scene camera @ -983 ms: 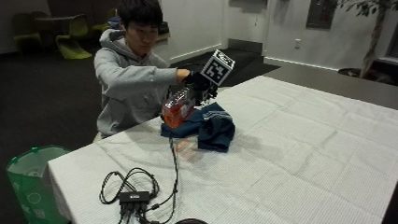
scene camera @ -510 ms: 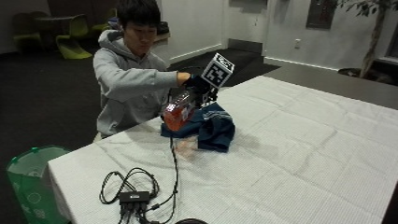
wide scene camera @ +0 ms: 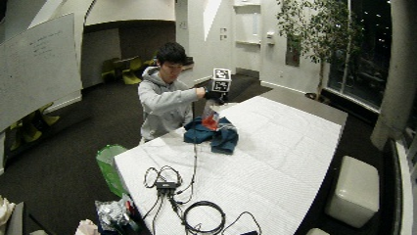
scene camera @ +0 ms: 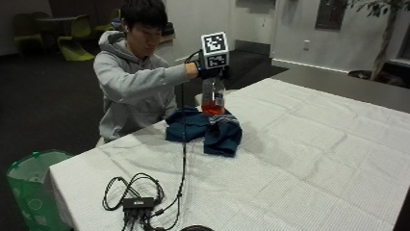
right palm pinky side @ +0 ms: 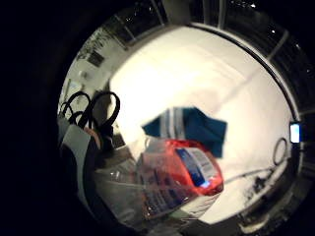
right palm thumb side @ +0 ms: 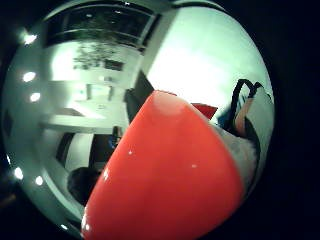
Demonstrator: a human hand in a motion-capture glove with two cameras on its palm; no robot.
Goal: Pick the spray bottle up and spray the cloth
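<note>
Hand (scene camera: 208,71) grips spray bottle (scene camera: 212,98) at top, upright above blue cloth (scene camera: 206,129).

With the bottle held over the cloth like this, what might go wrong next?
1. The right hand grips only the top of the bottle, which hangs above the cloth; it might swing, so the spray could miss.
2. The cloth is bunched near the table edge, so stray spray may wet the tablecloth.
</note>
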